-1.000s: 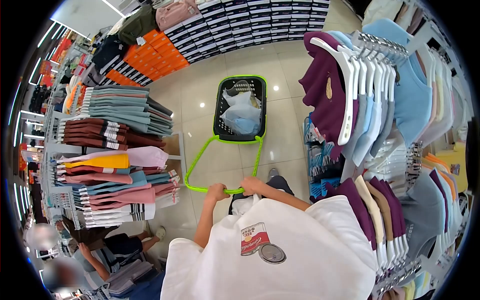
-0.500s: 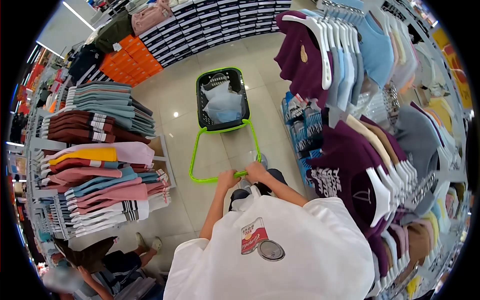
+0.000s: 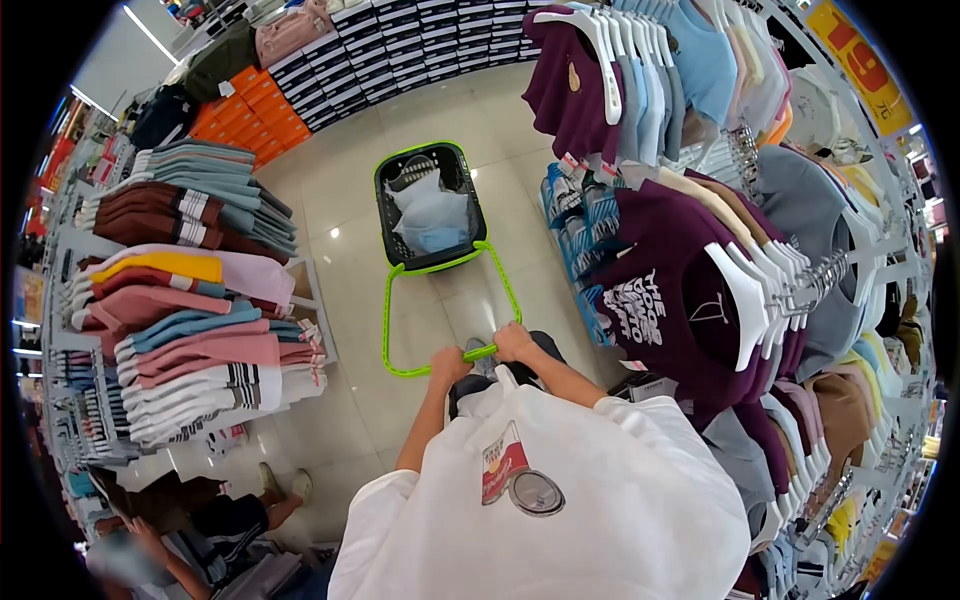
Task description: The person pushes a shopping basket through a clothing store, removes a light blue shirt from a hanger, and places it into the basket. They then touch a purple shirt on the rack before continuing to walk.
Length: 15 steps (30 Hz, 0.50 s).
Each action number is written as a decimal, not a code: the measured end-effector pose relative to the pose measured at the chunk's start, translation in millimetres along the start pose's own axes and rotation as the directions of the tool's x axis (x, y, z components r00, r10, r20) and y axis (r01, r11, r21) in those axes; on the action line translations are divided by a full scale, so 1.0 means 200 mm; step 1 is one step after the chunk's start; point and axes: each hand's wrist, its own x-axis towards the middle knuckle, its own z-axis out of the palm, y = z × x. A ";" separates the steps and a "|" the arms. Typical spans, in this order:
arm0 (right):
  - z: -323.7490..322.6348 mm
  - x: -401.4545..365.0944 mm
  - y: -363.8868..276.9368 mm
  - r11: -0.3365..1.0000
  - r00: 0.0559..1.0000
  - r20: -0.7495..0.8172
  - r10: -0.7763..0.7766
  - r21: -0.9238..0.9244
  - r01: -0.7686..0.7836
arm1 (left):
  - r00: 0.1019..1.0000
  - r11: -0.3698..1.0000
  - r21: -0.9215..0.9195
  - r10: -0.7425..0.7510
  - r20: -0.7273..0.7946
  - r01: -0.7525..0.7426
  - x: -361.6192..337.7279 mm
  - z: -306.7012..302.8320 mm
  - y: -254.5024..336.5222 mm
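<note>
Green handle [image 3: 384, 320] is clasped at its bar by my left grip [image 3: 449, 363] and right grip [image 3: 513, 342], both closed tight. The basket [image 3: 432, 267] stands on the floor ahead. Purple shirts [image 3: 665, 300] are closer than before.

A glossy beige tiled floor [image 3: 345, 190] is flanked on its left by white shelving [image 3: 305, 285] stacked with folded T-shirts [image 3: 190, 345], and on its right by racks of hung shirts [image 3: 670, 290]. Rows of boxed goods [image 3: 430, 35] are ranged at its far end, and a strip light [image 3: 150, 33] is seen beyond its far left corner.
</note>
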 end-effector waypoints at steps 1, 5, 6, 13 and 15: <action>0.01 -0.04 -0.02 1.000 1.000 0.004 -0.010 -0.005 0.010 | 1.000 1.000 0.000 -0.021 0.000 0.021 -0.03 0.04 0.00; 0.15 -0.17 -0.05 0.999 0.999 0.010 -0.035 -0.021 0.036 | 1.000 0.999 0.029 -0.015 -0.015 0.015 -0.18 0.17 0.03; 0.18 -0.21 -0.05 0.999 0.999 0.009 -0.040 -0.018 0.041 | 1.000 1.000 0.010 -0.019 -0.008 0.019 -0.23 0.19 0.05; 0.39 -0.58 -0.11 0.999 0.974 -0.224 -0.044 0.008 0.047 | 0.999 0.999 -0.011 -0.045 -0.021 0.045 -0.53 0.46 0.18; 0.43 -0.70 -0.15 0.999 0.966 -0.258 -0.030 0.022 0.037 | 0.999 0.999 -0.001 -0.040 0.007 0.040 -0.66 0.52 0.21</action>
